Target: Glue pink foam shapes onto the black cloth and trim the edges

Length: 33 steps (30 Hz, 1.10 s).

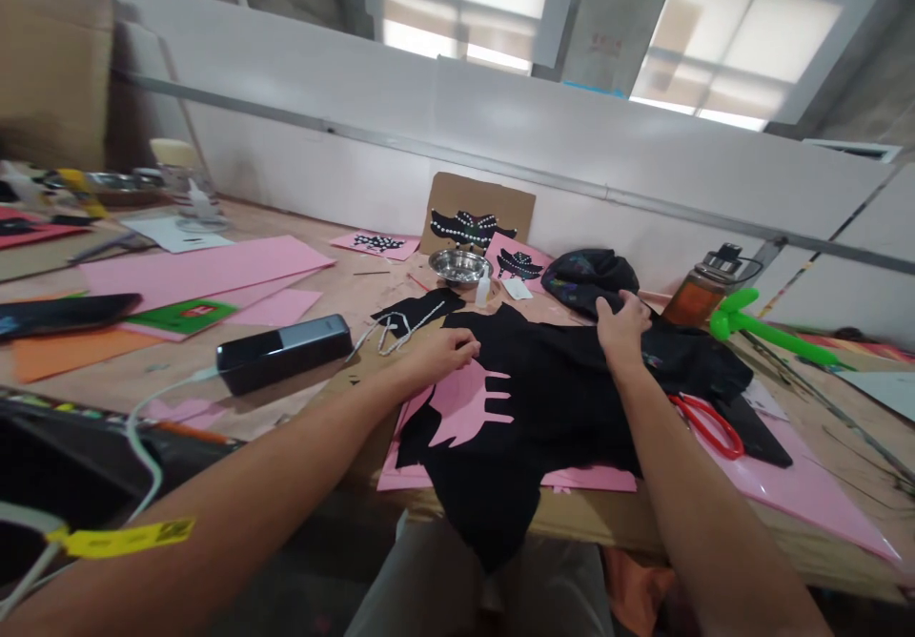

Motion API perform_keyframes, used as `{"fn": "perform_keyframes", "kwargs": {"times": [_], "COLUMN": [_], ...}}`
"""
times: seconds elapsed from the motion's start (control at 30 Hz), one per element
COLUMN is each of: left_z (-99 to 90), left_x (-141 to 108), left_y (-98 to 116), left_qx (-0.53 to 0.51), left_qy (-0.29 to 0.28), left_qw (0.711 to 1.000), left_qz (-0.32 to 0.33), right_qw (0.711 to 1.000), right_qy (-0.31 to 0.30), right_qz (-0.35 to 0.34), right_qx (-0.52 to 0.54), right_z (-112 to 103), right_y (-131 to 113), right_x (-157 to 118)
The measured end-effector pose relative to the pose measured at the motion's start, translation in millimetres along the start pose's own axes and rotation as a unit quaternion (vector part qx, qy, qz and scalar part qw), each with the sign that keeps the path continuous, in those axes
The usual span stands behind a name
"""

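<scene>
A large piece of black cloth lies spread before me, its lower corner hanging over the table edge. On its left part rests a pink cut-out with several narrow prongs pointing right. My left hand is closed, its curled fingers just above the top of the cut-out; whatever they pinch is too small to make out. Farther right, my right hand is over the cloth's upper edge, thumb apart from the fingers, near a bunched black cloth. Pink sheets stick out beneath the cloth.
Red-handled scissors lie right of my right forearm. A metal bowl and a small white bottle stand behind the cloth, near studded black shapes. A black power bank with a white cable is at left; a brown bottle stands right.
</scene>
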<state>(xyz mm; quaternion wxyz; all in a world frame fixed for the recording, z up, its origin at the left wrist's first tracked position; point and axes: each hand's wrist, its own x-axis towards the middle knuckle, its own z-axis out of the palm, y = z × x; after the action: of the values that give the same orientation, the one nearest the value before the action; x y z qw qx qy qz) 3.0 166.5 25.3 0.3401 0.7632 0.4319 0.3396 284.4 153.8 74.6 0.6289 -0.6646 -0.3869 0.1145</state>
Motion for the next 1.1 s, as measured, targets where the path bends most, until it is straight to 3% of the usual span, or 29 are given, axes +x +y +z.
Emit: {"fn": "perform_keyframes", "kwargs": {"times": [0.1, 0.2, 0.3, 0.37, 0.47, 0.53, 0.8, 0.97, 1.1], "left_z": [-1.9, -10.9, -22.6, -27.7, -28.9, -26.9, -22.2, -24.5, -26.1], "left_x": [4.4, 9.6, 12.6, 13.2, 13.4, 13.3, 13.2, 13.8, 13.0], "left_y": [-3.5, -4.8, -4.2, -3.5, -2.6, -2.0, -1.8, 0.5, 2.6], "left_qx": [-0.042, -0.084, -0.116, -0.130, -0.139, -0.138, -0.142, -0.147, -0.147], "left_qy": [0.026, 0.094, 0.177, 0.213, 0.229, 0.226, 0.209, 0.218, 0.237], "left_qw": [0.999, 0.992, 0.977, 0.968, 0.963, 0.964, 0.968, 0.965, 0.960], "left_qz": [-0.006, -0.004, -0.001, -0.002, -0.004, -0.004, 0.001, 0.012, 0.022], "right_qw": [0.977, 0.914, 0.839, 0.793, 0.738, 0.720, 0.720, 0.772, 0.767], "right_qy": [-0.048, -0.234, -0.410, -0.484, -0.540, -0.551, -0.556, -0.549, -0.537], "right_qz": [-0.175, -0.305, -0.316, -0.302, -0.293, -0.296, -0.286, -0.211, -0.259], "right_qx": [-0.112, -0.128, -0.166, -0.214, -0.280, -0.302, -0.300, -0.240, -0.237], "right_z": [10.0, 30.6, 48.8, 56.1, 60.6, 61.3, 61.0, 64.2, 71.6], "right_y": [-0.4, -4.0, -7.0, -6.2, -1.1, 2.5, 2.7, -4.2, -15.8], "right_x": [-23.7, -68.5, -111.4, -129.4, -139.7, -140.5, -137.8, -129.9, -131.7]}}
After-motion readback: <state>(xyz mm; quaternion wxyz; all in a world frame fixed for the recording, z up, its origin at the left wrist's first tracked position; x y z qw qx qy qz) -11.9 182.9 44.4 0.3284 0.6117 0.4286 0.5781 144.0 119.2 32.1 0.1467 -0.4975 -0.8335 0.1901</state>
